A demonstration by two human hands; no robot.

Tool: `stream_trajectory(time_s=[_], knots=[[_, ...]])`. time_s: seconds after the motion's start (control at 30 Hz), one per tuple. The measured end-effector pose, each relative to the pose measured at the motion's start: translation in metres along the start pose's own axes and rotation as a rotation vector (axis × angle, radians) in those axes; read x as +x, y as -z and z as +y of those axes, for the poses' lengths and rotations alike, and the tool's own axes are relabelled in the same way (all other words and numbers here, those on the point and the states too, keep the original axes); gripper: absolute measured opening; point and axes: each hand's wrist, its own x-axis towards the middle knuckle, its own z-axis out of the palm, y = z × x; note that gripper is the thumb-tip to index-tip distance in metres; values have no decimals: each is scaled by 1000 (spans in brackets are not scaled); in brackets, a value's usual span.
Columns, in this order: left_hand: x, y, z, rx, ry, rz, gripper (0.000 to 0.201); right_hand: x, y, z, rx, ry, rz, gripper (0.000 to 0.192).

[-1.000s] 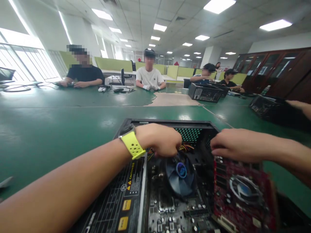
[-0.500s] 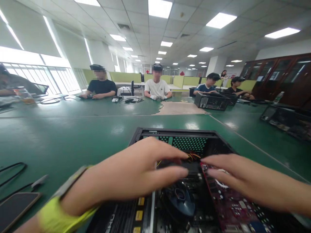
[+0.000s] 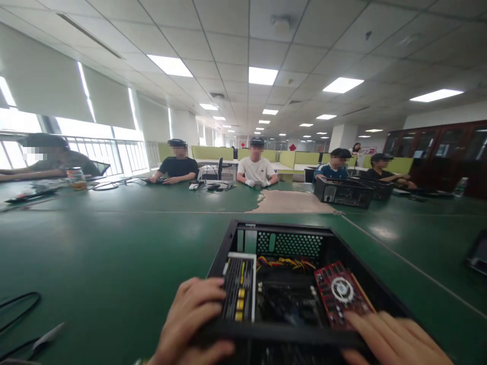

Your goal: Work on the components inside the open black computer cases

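Observation:
An open black computer case (image 3: 281,332) lies in front of me. My left hand (image 3: 198,314) grips its near left corner, fingers over the rim onto the labelled power supply (image 3: 232,286), thumb on the outer side. At the near right, my right hand (image 3: 391,334) holds the near rim; its fingers reach in beside a red graphics card (image 3: 338,294) with a round white ring, and its thumb is outside. Coloured wires (image 3: 287,263) lie along the far inner end. The dark middle of the case is blurred, and the near rim hides part of the inside.
Black cables (image 3: 23,324) lie on the green table (image 3: 114,253) at my left. Across it sit several people, one in a white shirt (image 3: 258,170). Another computer case (image 3: 342,191) stands at the far right, and a jar (image 3: 76,178) at the far left.
Both hands have come from above the case's inside down to its near corners and taken hold of the rim. My view has tilted upward, and the graphics card is less covered.

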Motion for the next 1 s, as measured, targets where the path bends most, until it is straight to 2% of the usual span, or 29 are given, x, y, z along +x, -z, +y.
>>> stream_trajectory(time_s=[0.03,0.07,0.1,0.13,0.17,0.2,0.23,0.27,0.33,0.4,0.5,0.6,0.67,0.73,1.0], knots=[[21,-20,-19,39,31,39,39,25,-26,12,-59,21,-33,27],[44,-43,-36,128,165,34,40,54,-52,22,-107,-11,-134,25],[66,-66,-51,223,438,23,46,83,-77,27,-167,-133,-266,26],[87,-88,-61,283,747,10,57,111,-99,27,-247,-345,-357,31],[103,-108,-67,280,949,-35,61,136,-117,21,-266,-514,-445,44],[115,-123,-67,259,1057,-73,62,154,-129,9,-206,-615,-530,52],[121,-133,-62,214,1087,-115,59,164,-135,-7,-140,-660,-592,55],[119,-136,-54,154,1033,-156,53,167,-135,-27,-49,-638,-637,52],[98,-127,-30,21,856,-243,41,148,-122,-69,153,-502,-654,42],[60,-101,-2,-84,770,-370,33,108,-100,-103,407,-420,-645,36],[6,-54,34,-52,845,-606,11,44,-75,-127,673,-502,-687,28],[-18,-25,58,119,900,-709,18,6,-70,-136,752,-621,-784,23],[-20,-18,66,187,882,-735,20,-3,-72,-142,773,-635,-869,29],[-19,-17,71,203,833,-763,21,-4,-72,-147,777,-630,-897,30],[-26,-18,83,128,651,-878,21,-2,-64,-144,995,-633,-830,23]])
